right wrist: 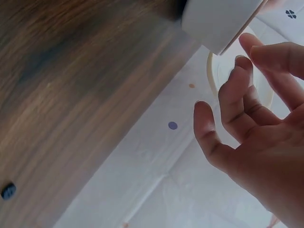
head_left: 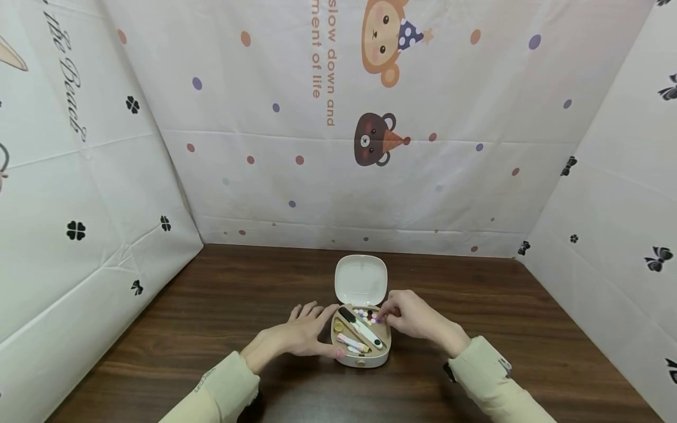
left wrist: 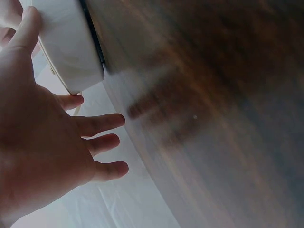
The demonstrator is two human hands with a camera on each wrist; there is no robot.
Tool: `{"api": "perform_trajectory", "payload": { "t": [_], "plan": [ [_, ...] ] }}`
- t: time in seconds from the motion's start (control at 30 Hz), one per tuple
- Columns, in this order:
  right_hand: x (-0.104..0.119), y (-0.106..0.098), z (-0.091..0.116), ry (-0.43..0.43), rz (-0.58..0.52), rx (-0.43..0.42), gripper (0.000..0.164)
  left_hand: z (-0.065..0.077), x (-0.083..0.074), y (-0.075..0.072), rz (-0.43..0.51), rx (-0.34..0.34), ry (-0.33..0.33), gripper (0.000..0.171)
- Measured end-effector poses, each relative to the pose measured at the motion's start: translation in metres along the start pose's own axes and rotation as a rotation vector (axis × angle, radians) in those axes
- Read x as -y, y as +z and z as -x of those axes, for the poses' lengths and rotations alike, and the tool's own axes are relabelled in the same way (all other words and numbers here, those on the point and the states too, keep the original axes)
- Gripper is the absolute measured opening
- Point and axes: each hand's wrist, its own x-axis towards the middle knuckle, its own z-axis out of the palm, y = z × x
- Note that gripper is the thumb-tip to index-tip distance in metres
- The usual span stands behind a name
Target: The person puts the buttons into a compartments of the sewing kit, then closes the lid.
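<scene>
A small box (head_left: 361, 360) with a rounded front stands on the table, its white lid (head_left: 361, 280) swung up at the back. Its beige tray holds a black-and-white stick-like tool (head_left: 367, 333), a pale printed tube (head_left: 353, 343) and many small coloured beads or buttons (head_left: 365, 315). My left hand (head_left: 304, 335) braces the box's left side, thumb by the front and straight fingers spread along the side and back. At the right rear compartment, my right hand (head_left: 415, 314) reaches in with bent fingers; I cannot tell whether they pinch anything.
Dark wooden table (head_left: 254, 288) surrounds the box. Printed white cloth (head_left: 328, 194) hangs behind it and at both sides. In the right wrist view, a small dark round button-like piece (right wrist: 8, 191) lies on the wood.
</scene>
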Motion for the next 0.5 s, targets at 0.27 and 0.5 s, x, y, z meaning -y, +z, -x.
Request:
{"api": "perform_trajectory", "payload": {
  "t": [0.27,0.5],
  "plan": [
    [0.0051,0.0017,0.0063,0.015,0.100,0.014,0.027,-0.0010,0.0003,0.0012,-0.001,-0.003,-0.001,0.103],
    [0.0039,0.0034,0.0078,0.015,0.118,0.020,0.031,-0.0002,-0.0012,-0.0001,-0.013,0.003,-0.005,0.102]
  ]
}}
